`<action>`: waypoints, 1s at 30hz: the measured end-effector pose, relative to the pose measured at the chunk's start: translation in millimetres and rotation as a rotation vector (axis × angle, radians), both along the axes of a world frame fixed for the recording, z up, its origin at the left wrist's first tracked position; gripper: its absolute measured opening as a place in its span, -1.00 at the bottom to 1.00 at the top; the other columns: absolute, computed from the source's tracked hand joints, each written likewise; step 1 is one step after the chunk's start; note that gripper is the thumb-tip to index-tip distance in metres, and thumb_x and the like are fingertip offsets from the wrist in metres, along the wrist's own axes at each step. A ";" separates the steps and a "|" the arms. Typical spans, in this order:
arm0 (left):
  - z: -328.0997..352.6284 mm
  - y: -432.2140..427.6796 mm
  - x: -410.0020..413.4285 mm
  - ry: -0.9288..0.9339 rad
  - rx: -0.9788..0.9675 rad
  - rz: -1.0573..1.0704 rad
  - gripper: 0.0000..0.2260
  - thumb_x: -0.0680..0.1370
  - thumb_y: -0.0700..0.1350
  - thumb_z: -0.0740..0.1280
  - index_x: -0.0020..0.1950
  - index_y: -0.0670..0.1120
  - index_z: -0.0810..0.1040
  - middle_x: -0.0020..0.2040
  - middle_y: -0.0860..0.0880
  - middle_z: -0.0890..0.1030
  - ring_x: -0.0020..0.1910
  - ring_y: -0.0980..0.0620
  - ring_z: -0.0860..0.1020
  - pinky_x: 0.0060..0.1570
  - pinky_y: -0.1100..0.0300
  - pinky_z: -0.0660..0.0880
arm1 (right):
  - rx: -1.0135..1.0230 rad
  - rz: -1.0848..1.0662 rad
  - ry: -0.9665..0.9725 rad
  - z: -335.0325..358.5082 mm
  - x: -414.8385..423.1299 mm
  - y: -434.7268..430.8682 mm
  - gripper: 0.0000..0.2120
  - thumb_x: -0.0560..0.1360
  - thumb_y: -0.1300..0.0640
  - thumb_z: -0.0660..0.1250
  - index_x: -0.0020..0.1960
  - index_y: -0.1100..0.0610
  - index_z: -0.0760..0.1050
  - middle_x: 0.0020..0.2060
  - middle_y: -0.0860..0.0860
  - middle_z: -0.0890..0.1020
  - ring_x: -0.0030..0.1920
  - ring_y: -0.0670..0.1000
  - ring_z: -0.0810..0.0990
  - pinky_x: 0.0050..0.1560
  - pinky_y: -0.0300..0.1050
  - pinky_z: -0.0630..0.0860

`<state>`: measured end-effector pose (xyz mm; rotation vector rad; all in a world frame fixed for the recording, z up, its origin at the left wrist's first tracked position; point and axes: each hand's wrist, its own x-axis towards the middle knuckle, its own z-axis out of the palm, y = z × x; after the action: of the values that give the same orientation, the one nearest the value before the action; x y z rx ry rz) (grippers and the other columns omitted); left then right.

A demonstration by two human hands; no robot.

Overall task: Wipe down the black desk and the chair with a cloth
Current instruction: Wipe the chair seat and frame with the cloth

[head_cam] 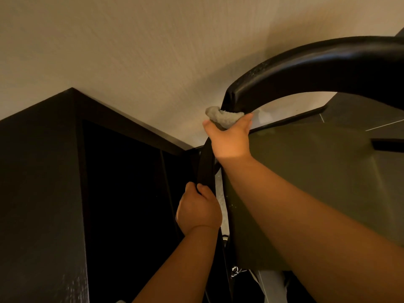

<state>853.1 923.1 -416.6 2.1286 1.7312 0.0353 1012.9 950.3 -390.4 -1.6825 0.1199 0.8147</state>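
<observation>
Head view looked up along the chair (306, 68), which stood close beside the black desk (39, 171). My right hand (229, 138) was curled round the grey cloth (223, 119), pressing it against the chair's black frame just where the padded arm ended. My left hand (196, 213) was wrapped tight round the curved black bar (205, 165) lower down, steadying it. I judged I was in the chair half of the job, working along the frame. Pale specks showed on the padded arm above, so that stretch seemed unwiped. Whether the desk was already done I could not tell from its dark side panel.
</observation>
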 end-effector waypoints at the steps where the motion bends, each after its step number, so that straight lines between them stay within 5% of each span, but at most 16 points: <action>1: -0.2 0.3 0.1 0.003 -0.002 0.002 -0.68 0.72 -0.02 0.11 -0.22 -0.04 0.34 -0.37 -0.01 0.46 -0.44 0.06 0.39 -0.46 0.15 0.12 | -0.001 0.030 -0.007 -2.8 -1.5 -3.2 0.19 0.48 -0.21 0.48 0.63 0.15 -0.35 0.64 0.06 -0.23 0.64 0.05 -0.12 0.47 -0.24 -0.05; 5: 1.1 0.2 0.9 0.022 -0.004 -0.005 -0.68 0.72 0.00 0.09 -0.21 -0.04 0.35 -0.37 0.00 0.47 -0.44 0.05 0.41 -0.46 0.15 0.17 | 0.041 -0.001 -0.049 0.6 2.4 -3.3 0.05 0.57 -0.32 0.24 0.62 0.17 -0.39 0.63 0.06 -0.31 0.62 0.00 -0.27 0.39 -0.29 -0.18; 8: 1.9 0.0 1.2 0.031 0.002 -0.007 -0.68 0.72 0.00 0.09 -0.20 -0.05 0.37 -0.37 0.00 0.47 -0.44 0.04 0.41 -0.46 0.15 0.20 | -0.017 -0.050 -0.086 -6.7 6.3 4.3 0.00 0.59 -0.26 0.29 0.65 0.19 -0.28 0.65 0.11 -0.14 0.64 0.05 -0.14 0.52 -0.20 -0.18; 11: 1.8 -0.1 0.7 0.020 0.009 -0.012 -0.68 0.71 -0.01 0.09 -0.21 -0.06 0.38 -0.37 -0.01 0.47 -0.44 0.04 0.42 -0.46 0.13 0.24 | -0.015 -0.076 -0.067 -14.6 1.6 3.9 0.07 0.46 -0.28 0.46 0.66 0.12 -0.10 0.58 0.10 0.22 0.57 0.09 0.23 0.57 0.05 0.22; 15: 2.4 -0.6 0.6 0.022 0.013 -0.018 -0.68 0.71 0.00 0.08 -0.20 -0.06 0.39 -0.37 0.00 0.47 -0.44 0.03 0.42 -0.46 0.13 0.26 | -0.066 -0.034 -0.008 -10.0 14.7 0.0 0.06 0.23 -0.39 0.51 0.51 0.17 0.24 0.20 0.06 0.61 0.16 0.07 0.64 0.18 0.07 0.62; 21: 3.1 0.6 0.9 0.034 -0.001 -0.011 -0.68 0.72 0.01 0.08 -0.20 -0.05 0.37 -0.36 -0.01 0.48 -0.43 0.04 0.42 -0.46 0.14 0.23 | -0.058 -0.177 -0.150 -2.0 21.7 -3.5 0.08 0.39 -0.25 0.55 0.62 0.15 0.02 0.39 0.06 0.47 0.34 0.00 0.50 0.37 -0.06 0.48; 24: 3.7 -0.2 0.7 0.028 -0.002 -0.014 -0.68 0.72 0.01 0.09 -0.20 -0.05 0.37 -0.35 -0.01 0.48 -0.42 0.03 0.43 -0.45 0.14 0.23 | -0.030 -0.149 -0.016 -4.6 9.7 2.0 0.18 0.39 -0.32 0.51 0.65 0.15 -0.14 0.52 0.08 0.33 0.49 0.07 0.35 0.51 0.01 0.33; 30: -1.5 -0.3 -0.9 0.005 0.007 -0.018 -0.69 0.72 0.02 0.09 -0.19 -0.04 0.38 -0.37 0.00 0.47 -0.43 0.05 0.42 -0.45 0.16 0.24 | -0.100 -0.067 -0.027 4.2 25.6 -5.8 -0.13 0.40 -0.29 0.52 0.46 0.18 0.27 0.17 0.00 0.56 0.12 0.00 0.59 0.03 -0.12 0.59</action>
<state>852.2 922.8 -418.0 2.1517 1.7167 0.0313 1038.5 944.6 -386.2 -1.7734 0.2000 0.7454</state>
